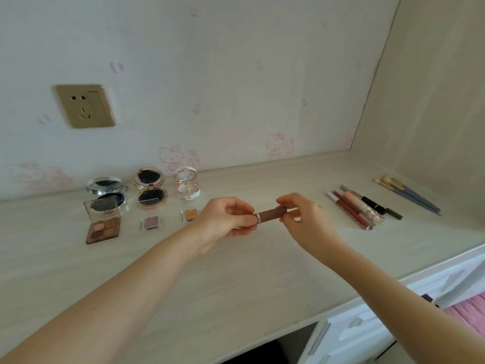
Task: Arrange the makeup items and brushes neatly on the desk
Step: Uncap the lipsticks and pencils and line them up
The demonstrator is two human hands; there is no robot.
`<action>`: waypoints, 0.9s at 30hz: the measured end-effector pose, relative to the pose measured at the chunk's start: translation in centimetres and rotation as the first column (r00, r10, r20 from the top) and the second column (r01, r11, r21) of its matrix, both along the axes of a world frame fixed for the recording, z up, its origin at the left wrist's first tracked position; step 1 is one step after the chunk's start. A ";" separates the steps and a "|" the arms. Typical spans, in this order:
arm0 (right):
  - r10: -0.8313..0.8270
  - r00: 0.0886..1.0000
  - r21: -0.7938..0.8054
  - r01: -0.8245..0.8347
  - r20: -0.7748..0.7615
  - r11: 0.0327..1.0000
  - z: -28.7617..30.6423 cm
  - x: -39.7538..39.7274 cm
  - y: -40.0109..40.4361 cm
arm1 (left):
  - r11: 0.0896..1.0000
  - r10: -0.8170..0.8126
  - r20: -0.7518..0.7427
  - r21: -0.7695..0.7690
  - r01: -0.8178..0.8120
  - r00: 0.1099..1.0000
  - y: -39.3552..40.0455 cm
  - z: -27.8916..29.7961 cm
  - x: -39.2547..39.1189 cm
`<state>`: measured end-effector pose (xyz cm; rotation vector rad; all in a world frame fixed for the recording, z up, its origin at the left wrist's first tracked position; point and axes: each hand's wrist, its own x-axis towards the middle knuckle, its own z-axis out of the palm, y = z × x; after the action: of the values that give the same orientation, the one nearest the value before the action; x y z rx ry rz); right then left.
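A brown lipstick tube (271, 214) with a rose-gold ring lies level above the desk (236, 279). My left hand (223, 219) pinches its left end and my right hand (304, 216) grips its right end. Three open compacts stand at the back left: a silver one (106, 191), a rose-gold one (149, 189) and a white one (186, 183). In front of them lie an eyeshadow palette (103, 227) with its lid up, a small pink pan (150, 222) and an orange pan (190, 214). Several lip pencils and glosses (354, 208) lie side by side at the right, with several blue-handled brushes (409, 194) beyond.
A wall socket (85, 106) sits on the patterned wall behind the compacts. A side wall closes the desk at the right. White drawers (367, 332) and pink fabric (469, 311) show below the desk's front edge.
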<state>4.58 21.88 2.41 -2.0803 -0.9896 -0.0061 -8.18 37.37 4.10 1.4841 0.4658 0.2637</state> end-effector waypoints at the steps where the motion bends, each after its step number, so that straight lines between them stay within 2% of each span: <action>1: 0.017 1.000 -0.002 -0.017 -0.008 1.000 0.1 -0.6 0.6 | 1.000 -0.006 -0.030 -0.016 0.006 1.000 0.3 -0.1 -0.9; 4: 0.092 0.995 -0.012 -0.092 -0.032 0.996 0.2 -2.4 2.2 | 0.998 -0.041 -0.120 -0.055 0.034 0.992 1.0 -0.2 -3.4; 8: 0.186 0.981 -0.017 -0.187 -0.055 0.982 0.2 -4.9 4.3 | 0.998 -0.058 -0.175 -0.027 0.054 0.983 1.8 -0.2 -6.5; 13: 0.347 0.938 -0.088 -0.346 -0.003 0.934 0.0 -7.5 6.5 | 0.996 0.032 -0.227 0.090 -0.012 0.973 2.7 -0.8 -9.8; 16: 0.473 0.878 -0.194 -0.454 0.067 0.870 -0.3 -8.9 7.4 | 0.968 0.085 -0.249 0.250 -0.021 0.965 3.1 -1.3 -11.7; 19: 0.542 0.834 -0.222 -0.512 0.106 0.830 -0.6 -10.2 8.1 | 0.863 0.199 -0.248 0.504 -0.049 0.948 3.6 -1.9 -13.2; 21: 0.563 0.821 -0.208 -0.537 0.094 0.818 -0.8 -11.1 8.5 | 0.775 0.276 -0.193 0.624 -0.099 0.942 3.8 -2.4 -13.9; 24: 0.528 0.849 -0.114 -0.526 -0.012 0.843 -1.5 -12.2 8.9 | 0.676 0.354 -0.090 0.712 -0.188 0.931 3.9 -2.7 -14.9; 27: 0.469 0.878 -0.064 -0.476 -0.093 0.877 -2.1 -12.9 9.5 | 0.521 0.389 0.055 0.810 -0.269 0.919 3.9 -2.9 -15.4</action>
<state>-8.31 31.33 0.35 -1.8441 -1.4494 0.3700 -23.55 41.23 1.17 2.3289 0.8116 0.7701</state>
